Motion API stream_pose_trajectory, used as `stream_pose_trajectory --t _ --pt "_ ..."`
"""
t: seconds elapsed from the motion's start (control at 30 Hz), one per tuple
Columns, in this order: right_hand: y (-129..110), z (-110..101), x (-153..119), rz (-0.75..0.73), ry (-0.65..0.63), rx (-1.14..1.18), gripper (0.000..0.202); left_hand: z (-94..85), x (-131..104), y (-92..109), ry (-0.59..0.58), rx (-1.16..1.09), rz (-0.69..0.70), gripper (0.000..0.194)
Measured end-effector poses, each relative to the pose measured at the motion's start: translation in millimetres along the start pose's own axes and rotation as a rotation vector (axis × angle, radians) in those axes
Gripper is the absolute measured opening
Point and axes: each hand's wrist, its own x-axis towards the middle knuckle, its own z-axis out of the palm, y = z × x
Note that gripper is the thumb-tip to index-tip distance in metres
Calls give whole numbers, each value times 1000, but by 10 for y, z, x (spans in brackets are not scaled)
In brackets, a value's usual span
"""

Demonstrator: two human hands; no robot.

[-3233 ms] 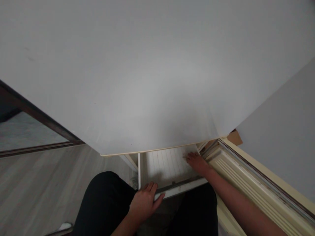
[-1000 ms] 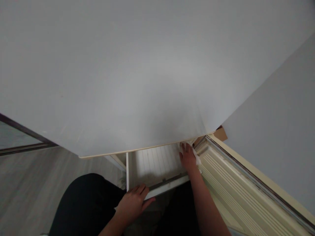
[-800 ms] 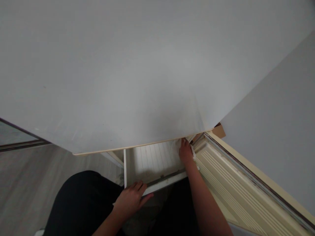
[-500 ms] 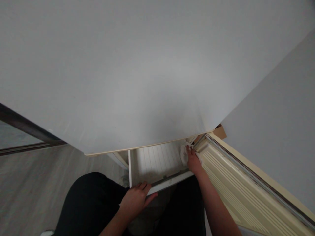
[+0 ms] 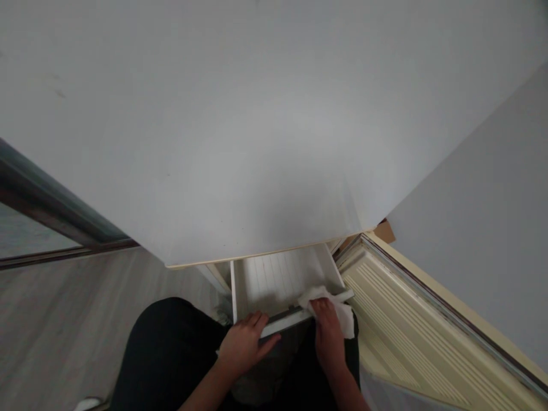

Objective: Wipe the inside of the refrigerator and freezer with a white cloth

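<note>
A white drawer (image 5: 274, 279) with a grooved bottom is pulled out below the pale tabletop, above my knees. At the left end of its front edge, my left hand (image 5: 245, 342) grips the drawer front, fingers over the top and thumb on the outer side. Farther right, my right hand (image 5: 327, 325) presses a crumpled white cloth (image 5: 345, 317) onto the top of the same front edge. Part of the cloth hangs down outside the drawer. The drawer's inside shows only its bare bottom and walls.
The large white tabletop (image 5: 274, 142) juts over the drawer's back. On the right stands a cream ridged door panel (image 5: 398, 319) with a metal-edged seal. Behind it is a piece of brown cardboard (image 5: 384, 231). Grey wood-look floor (image 5: 85, 319) lies to the left.
My right hand has moved with the cloth from the drawer's right side wall toward me onto the front edge. My left hand keeps its hold. The view has shifted slightly.
</note>
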Motion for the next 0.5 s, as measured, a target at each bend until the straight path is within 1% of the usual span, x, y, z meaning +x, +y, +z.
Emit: stream_pose_trajectory --t 0.07,0.1,0.13,0.2,0.27,0.3,0.33,0.37,0.43,0.47,0.5 --pt "-421 136 36 -127 -37 78 53 -9 -35 -34 105 -159 41 31" --pt "-637 188 77 -146 -85 117 49 -19 -63 -59 183 -257 54 27" --pt "-845 232 131 -137 -116 156 44 -34 -101 -88 278 -353 54 24" --pt "-1202 309 264 -89 -256 265 38 -78 -207 -154 489 -497 6 20" --pt "-1441 387 413 -74 -376 396 38 -139 -350 -216 660 -555 -69 16" --pt "-1514 427 488 -36 -415 469 38 -171 -429 -241 714 -561 -99 15" --pt "-1562 464 559 36 -432 558 38 -203 -504 -260 751 -563 -125 15" --pt "-1594 495 623 154 -425 664 38 -231 -572 -273 774 -569 -150 15" --pt "-1648 506 716 472 -344 896 37 -272 -668 -285 790 -636 -225 20" --pt "-1688 476 739 593 -299 998 39 -282 -694 -288 780 -722 -285 26" --pt "-1745 418 746 633 -282 1077 42 -285 -710 -292 749 -847 -353 33"
